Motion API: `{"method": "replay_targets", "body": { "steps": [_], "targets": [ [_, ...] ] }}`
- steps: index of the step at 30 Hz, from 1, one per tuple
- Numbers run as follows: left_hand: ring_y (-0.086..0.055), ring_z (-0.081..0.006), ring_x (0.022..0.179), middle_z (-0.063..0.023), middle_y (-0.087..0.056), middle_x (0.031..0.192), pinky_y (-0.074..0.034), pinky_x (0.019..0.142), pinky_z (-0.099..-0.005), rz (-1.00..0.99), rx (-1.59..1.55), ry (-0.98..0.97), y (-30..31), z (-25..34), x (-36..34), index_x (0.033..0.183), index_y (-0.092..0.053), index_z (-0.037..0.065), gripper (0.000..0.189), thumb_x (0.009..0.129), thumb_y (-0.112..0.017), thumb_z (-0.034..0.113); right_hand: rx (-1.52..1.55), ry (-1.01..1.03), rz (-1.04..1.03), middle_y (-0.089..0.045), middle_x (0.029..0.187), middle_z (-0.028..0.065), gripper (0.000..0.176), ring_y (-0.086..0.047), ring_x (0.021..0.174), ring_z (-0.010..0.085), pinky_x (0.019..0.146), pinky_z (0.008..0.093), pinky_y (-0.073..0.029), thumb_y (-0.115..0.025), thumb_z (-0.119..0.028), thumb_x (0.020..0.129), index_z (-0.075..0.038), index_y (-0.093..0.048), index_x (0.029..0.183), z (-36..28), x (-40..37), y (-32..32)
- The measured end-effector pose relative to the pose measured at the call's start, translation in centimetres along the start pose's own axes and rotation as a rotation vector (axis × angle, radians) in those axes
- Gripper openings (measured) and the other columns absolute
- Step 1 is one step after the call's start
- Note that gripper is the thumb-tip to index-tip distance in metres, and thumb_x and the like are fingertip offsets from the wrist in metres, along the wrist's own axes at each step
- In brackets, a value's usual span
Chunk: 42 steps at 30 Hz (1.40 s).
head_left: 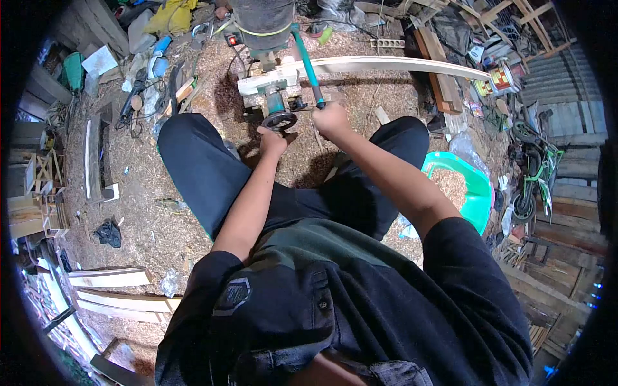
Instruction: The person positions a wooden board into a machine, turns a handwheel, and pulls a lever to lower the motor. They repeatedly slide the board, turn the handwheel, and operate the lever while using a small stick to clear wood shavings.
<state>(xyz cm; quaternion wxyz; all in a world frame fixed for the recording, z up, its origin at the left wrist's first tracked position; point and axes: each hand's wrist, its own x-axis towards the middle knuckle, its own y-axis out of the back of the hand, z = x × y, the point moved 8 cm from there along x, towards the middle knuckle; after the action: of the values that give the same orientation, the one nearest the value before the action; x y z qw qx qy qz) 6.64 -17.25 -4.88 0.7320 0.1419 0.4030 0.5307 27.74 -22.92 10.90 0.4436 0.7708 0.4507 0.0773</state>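
My left hand (273,141) is closed on the rim of a dark handwheel (280,119), which sits at the front of a green machine vise (275,100). The fingers of my right hand (330,120) wrap round the dark end of a long teal lever (305,61). This lever slants up to the side of a bench machine with a dark, rounded housing (264,19). A long pale wooden board (380,63) lies across the machine beneath the housing and reaches far to the right. The point where the tool meets the wood is too small to make out.
Wood shavings (154,219) cover the ground. A green plastic stool (475,190) lies beside my right knee. The board's far end is by a paint can (502,78). Cut boards (109,278) lie at lower left, and a small green bicycle (535,167) stands at right.
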Motion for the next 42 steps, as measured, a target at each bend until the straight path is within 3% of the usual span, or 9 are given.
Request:
{"method": "replay_targets", "body": {
  "steps": [11,20,28,31,33,34,37,39,42],
  "targets": [
    [-0.058,-0.0388,0.120,-0.0281,-0.056,0.132,-0.048,0.101,-0.0427,0.078,-0.020,0.098,-0.7,-0.3,0.1,0.152,-0.005,-0.007,0.126,0.067,-0.087,0.037,-0.024,-0.010,0.072,-0.070,0.088,0.0287,0.033,-0.069,0.088,0.0439,0.083,0.0505,-0.055,-0.063,-0.028,0.083,0.003,-0.072,0.090,0.5,-0.2,-1.6],
    [-0.057,-0.0395,0.122,-0.0313,-0.051,0.137,-0.046,0.101,-0.0444,0.050,-0.057,-0.023,-1.8,-0.7,-0.1,0.153,0.001,-0.009,0.122,0.077,-0.080,0.041,0.003,0.005,0.074,-0.069,0.086,0.0294,0.035,-0.070,0.086,0.0446,0.081,0.0511,-0.055,-0.065,-0.030,0.082,0.004,-0.072,0.087,0.8,0.8,-2.2],
    [-0.067,-0.0384,0.102,-0.0247,-0.067,0.115,-0.052,0.089,-0.0444,-0.031,0.004,0.052,3.4,4.6,-4.5,0.154,0.019,0.003,0.136,0.074,-0.085,0.039,0.058,0.117,0.087,-0.070,0.079,0.0249,0.038,-0.071,0.076,0.0410,0.070,0.0499,-0.055,-0.070,-0.034,0.083,0.003,-0.070,0.086,2.1,1.3,-3.1],
    [-0.067,-0.0395,0.100,-0.0229,-0.068,0.115,-0.053,0.086,-0.0458,-0.078,0.052,0.000,3.4,4.2,-4.2,0.154,0.016,0.004,0.131,0.075,-0.084,0.037,0.283,0.209,-0.025,-0.064,0.073,0.0106,0.034,-0.061,0.057,0.0228,0.054,0.0404,-0.051,-0.070,-0.027,0.087,0.001,-0.059,0.105,3.0,3.1,-5.0],
    [-0.066,-0.0415,0.105,-0.0248,-0.064,0.122,-0.053,0.088,-0.0464,0.085,0.037,-0.207,1.7,2.0,-2.2,0.155,0.008,0.007,0.126,0.076,-0.084,0.040,0.309,0.320,-0.113,-0.063,0.073,0.0085,0.031,-0.059,0.055,0.0183,0.047,0.0361,-0.047,-0.066,-0.021,0.089,0.001,-0.058,0.108,-2.9,1.8,0.9],
    [-0.064,-0.0420,0.109,-0.0259,-0.061,0.126,-0.053,0.090,-0.0467,0.121,0.019,-0.266,0.9,1.5,-1.5,0.155,0.005,0.008,0.125,0.075,-0.084,0.041,0.516,0.115,-0.475,-0.058,0.069,0.0053,0.037,-0.056,0.054,0.0136,0.043,0.0314,-0.043,-0.065,-0.016,0.087,0.003,-0.056,0.118,-5.8,0.1,4.1],
    [-0.058,-0.0413,0.120,-0.0275,-0.051,0.138,-0.051,0.094,-0.0479,0.195,0.132,-0.087,0.7,1.1,-0.9,0.154,-0.006,0.006,0.124,0.070,-0.084,0.052,1.075,0.186,-0.620,-0.059,0.083,0.0084,0.051,-0.049,0.055,0.0103,0.044,0.0238,-0.039,-0.051,-0.002,0.087,-0.006,-0.049,0.137,-16.3,-2.9,14.4],
    [-0.058,-0.0409,0.120,-0.0273,-0.050,0.139,-0.052,0.094,-0.0474,0.221,0.175,-0.079,-2.1,0.0,2.8,0.153,-0.009,0.004,0.122,0.070,-0.083,0.054,1.026,0.274,-0.644,-0.058,0.083,0.0071,0.038,-0.047,0.060,0.0127,0.051,0.0280,-0.039,-0.045,-0.028,0.095,-0.011,-0.054,0.128,-18.6,-1.2,15.6],
    [-0.058,-0.0387,0.121,-0.0255,-0.050,0.140,-0.052,0.097,-0.0456,0.124,-0.634,-0.137,-7.1,-7.4,9.4,0.153,-0.012,-0.001,0.117,0.075,-0.081,0.053,1.084,0.523,-0.340,-0.056,0.081,0.0042,0.060,-0.049,0.064,0.0139,0.055,0.0309,-0.041,-0.027,-0.065,0.100,-0.018,-0.051,0.129,-19.8,-0.8,16.1]
  ]
}}
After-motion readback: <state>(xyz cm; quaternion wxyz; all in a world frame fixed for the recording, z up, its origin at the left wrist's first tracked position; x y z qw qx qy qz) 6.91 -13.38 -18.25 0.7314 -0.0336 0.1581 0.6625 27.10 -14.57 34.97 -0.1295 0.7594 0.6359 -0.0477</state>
